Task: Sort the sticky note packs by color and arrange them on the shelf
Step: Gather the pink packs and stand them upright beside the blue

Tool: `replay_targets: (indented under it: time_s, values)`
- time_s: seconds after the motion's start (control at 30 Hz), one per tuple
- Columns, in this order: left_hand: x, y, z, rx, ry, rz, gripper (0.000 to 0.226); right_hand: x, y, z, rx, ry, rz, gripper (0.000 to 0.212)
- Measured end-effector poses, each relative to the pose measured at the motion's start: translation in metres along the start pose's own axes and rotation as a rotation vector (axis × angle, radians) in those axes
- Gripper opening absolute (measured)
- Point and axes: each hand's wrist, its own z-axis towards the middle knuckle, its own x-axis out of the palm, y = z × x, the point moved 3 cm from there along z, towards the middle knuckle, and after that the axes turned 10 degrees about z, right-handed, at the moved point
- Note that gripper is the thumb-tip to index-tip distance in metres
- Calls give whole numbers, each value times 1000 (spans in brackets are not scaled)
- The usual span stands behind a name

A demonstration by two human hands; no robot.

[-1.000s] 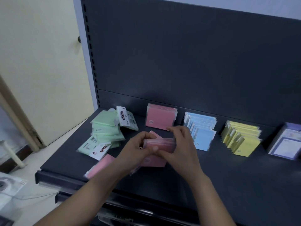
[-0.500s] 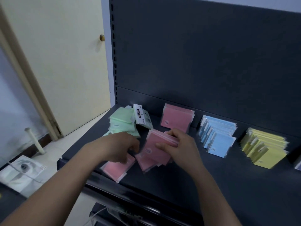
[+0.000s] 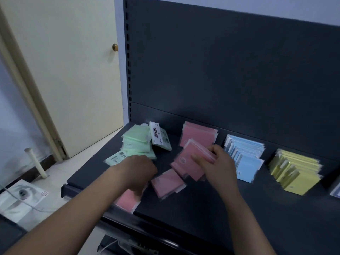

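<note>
Right grip: right hand (image 3: pixel 215 166) pinches fanned pink packs (image 3: pixel 191 162) before pink row (image 3: pixel 199 134); wrappers may slip.
Left grip: left hand (image 3: pixel 137 172), closure unclear; may nudge edge pack (image 3: pixel 127 200) off shelf (image 3: pixel 202 218).

Fingertips of the left hand (image 3: pixel 137 170) out of sight; purple pack (image 3: pixel 335 191) partly beyond the right edge.

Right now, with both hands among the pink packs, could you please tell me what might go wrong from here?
1. The pink pack beneath the left hand lies at the front edge of the shelf; a nudge from the forearm could push it off.
2. The pink stack gripped by the right hand looks fanned and uneven, so packs may slip out.
3. The green pile beside the left hand is loose and could slide if bumped.
</note>
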Motion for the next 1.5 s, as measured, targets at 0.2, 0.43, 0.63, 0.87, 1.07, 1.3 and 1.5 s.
replay_targets:
  time_s: [0.2,0.43,0.63,0.87,1.07,1.3,1.5]
  values:
    - [-21,10,-1,111,-118,-490,12,-17,-5,2,23,-175,50,21]
    - [-27,-5,30,-45,-426,-944,17,-21,-7,7,13,-230,52,21]
    - [-19,-27,70,-82,-317,-582,42,-18,-12,13,26,-199,39,20]
    - [-23,-36,79,102,-314,-778,37,-20,-9,30,-10,-209,-25,21]
    - [-42,-13,96,-168,-648,-1178,57,-9,-9,50,-60,-28,-22,21]
    - [-39,-9,127,-242,-664,-1056,26,3,-33,62,59,-86,144,38]
    - [-35,-12,138,-351,-659,-875,32,13,-42,70,76,-240,58,31]
